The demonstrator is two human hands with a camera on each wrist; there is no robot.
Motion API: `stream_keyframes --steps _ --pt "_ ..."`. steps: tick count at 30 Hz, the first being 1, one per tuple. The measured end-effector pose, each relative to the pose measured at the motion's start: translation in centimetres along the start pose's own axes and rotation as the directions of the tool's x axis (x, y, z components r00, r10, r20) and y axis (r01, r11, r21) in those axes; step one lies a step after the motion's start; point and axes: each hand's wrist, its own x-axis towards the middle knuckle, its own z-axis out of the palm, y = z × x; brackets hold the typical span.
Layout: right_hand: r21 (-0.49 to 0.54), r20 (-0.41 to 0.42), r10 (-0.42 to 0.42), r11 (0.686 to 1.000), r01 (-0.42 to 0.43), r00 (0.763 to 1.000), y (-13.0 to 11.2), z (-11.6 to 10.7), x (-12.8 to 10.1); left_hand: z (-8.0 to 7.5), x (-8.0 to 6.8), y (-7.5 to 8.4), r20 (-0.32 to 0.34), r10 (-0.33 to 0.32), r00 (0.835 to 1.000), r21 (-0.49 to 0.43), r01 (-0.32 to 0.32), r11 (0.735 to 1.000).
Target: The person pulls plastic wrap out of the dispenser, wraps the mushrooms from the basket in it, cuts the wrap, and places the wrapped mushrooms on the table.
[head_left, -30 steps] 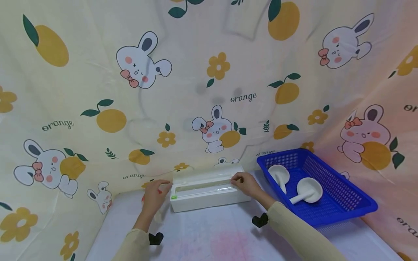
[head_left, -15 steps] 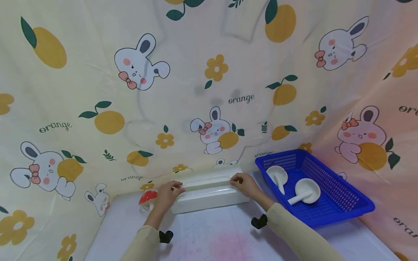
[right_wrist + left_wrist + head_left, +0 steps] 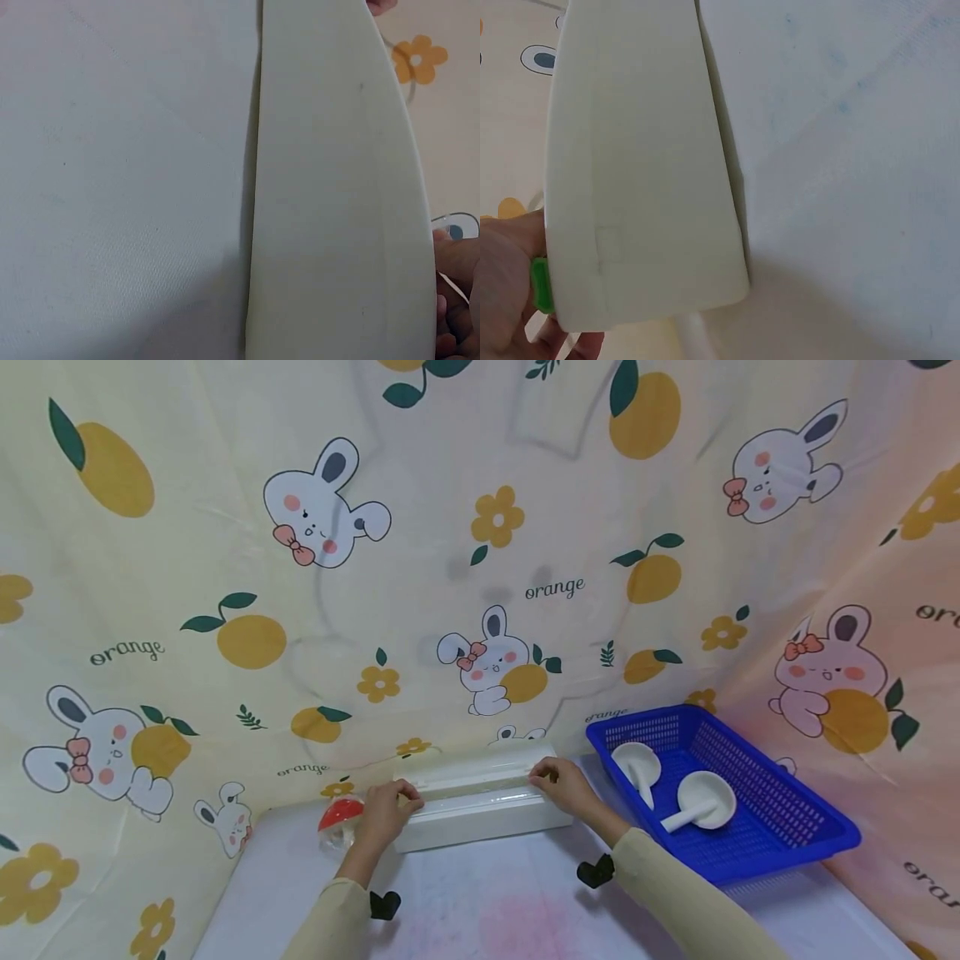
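The long white box [image 3: 480, 806] lies across the back of the tabletop [image 3: 480, 902], against the printed cloth. The left hand [image 3: 386, 814] curls its fingers over the box's left end; the right hand [image 3: 562, 785] grips the right end. A red-capped glass [image 3: 337, 822] stands just left, a blue basket [image 3: 780, 827] with two white ladles [image 3: 686, 793] right.

Open table [image 3: 487, 902] in front; white box [image 3: 480, 814], blue basket [image 3: 757, 827] and curtain [image 3: 450, 568] hem the back.
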Motion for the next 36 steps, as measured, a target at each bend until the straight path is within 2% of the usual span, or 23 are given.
stream_keyframes --steps 7,11,15,21,25,28,32,36 --pt "-0.006 -0.005 -0.020 1.000 0.020 1.000 0.0 0.2 0.0 -0.3 -0.3 0.4 0.016 -0.018 1.000 0.060 0.017 0.998" --pt "-0.019 0.027 -0.002 1.000 0.002 1.000 0.2 0.3 0.1 -0.4 -0.4 0.5 0.033 -0.024 0.999 0.077 0.022 0.997" --pt "-0.047 0.047 -0.006 0.999 0.008 0.999 0.1 0.2 0.2 -0.3 -0.2 0.4 0.026 -0.002 1.000 0.111 0.000 0.994" --pt "-0.066 0.030 -0.022 0.998 0.024 0.999 -0.3 0.0 0.5 -0.5 0.2 0.5 -0.027 0.071 0.997 0.167 -0.065 0.984" --pt "-0.058 0.027 -0.037 0.998 0.038 0.999 -0.8 -0.3 0.6 -0.7 0.4 0.6 -0.054 0.082 0.995 0.144 -0.074 0.987" --pt "-0.042 0.025 -0.088 0.995 0.089 0.996 -1.2 -0.7 0.6 -0.9 0.6 0.7 -0.063 0.069 0.996 0.096 -0.063 0.993" --pt "-0.027 0.019 -0.137 0.990 0.138 0.990 -1.5 -1.3 0.8 -1.3 1.0 1.0 -0.054 0.058 0.997 0.060 -0.055 0.997" --pt "-0.045 0.002 -0.138 0.989 0.138 0.990 -2.0 -1.8 1.0 -1.7 1.3 1.5 -0.041 0.048 0.998 0.047 -0.046 0.998"
